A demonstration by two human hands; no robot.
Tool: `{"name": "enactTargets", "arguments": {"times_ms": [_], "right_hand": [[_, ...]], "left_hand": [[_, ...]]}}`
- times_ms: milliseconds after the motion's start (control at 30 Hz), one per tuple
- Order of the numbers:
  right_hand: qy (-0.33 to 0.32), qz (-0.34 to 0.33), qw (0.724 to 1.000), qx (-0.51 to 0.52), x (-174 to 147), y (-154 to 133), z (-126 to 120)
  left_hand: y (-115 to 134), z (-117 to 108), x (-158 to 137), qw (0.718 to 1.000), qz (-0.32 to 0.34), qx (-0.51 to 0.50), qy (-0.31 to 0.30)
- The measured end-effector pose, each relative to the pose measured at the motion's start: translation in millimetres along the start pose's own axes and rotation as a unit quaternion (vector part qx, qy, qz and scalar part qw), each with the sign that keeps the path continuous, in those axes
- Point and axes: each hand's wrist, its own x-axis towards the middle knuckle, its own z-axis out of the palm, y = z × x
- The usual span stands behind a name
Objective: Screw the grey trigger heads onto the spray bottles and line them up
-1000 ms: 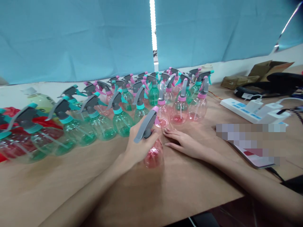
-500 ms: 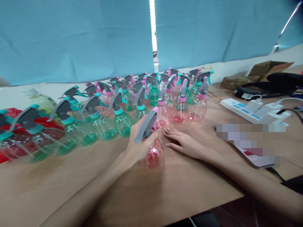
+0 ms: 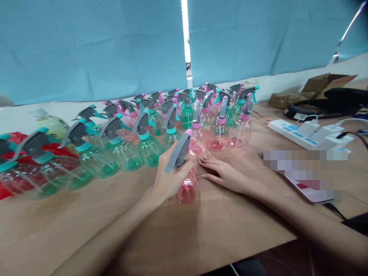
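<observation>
My left hand (image 3: 169,180) wraps the neck of one pink spray bottle (image 3: 188,189), its long axis roughly upright; my right hand (image 3: 222,172), fingers extended and holding nothing, lies just right of it on the surface (image 3: 230,226). Beyond stand three front pink bottles (image 3: 220,141) and, leftward, six front green bottles (image 3: 151,151); the rear bottles (image 3: 187,116) overlap too much to count.

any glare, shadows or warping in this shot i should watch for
Head view: the vertical strip between the blue sheets is glaring white; head view: highlights glint on the pink spray bottle in the left hand, and a soft shadow darkens the table nearby; head view: the leftmost green spray bottles look stretched and slanted.
</observation>
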Motion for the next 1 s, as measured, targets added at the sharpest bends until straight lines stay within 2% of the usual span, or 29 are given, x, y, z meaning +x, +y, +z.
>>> {"name": "enactTargets", "arguments": {"times_ms": [367, 567, 1000], "right_hand": [[0.012, -0.003, 1.000, 0.012, -0.1, 0.6, 0.3], [-0.004, -0.002, 1.000, -0.011, 0.5, -1.0, -1.5], [-0.006, -0.003, 1.000, -0.018, -0.3, -1.0, -1.3]], "left_hand": [[0.7, 1.0, -0.2, 1.000, 0.005, 0.026, 0.012], [-1.0, 2.6, 1.1, 1.000, 0.002, 0.004, -0.006], [-3.1, 3.5, 1.6, 1.000, 0.013, -0.021, -0.002]]}}
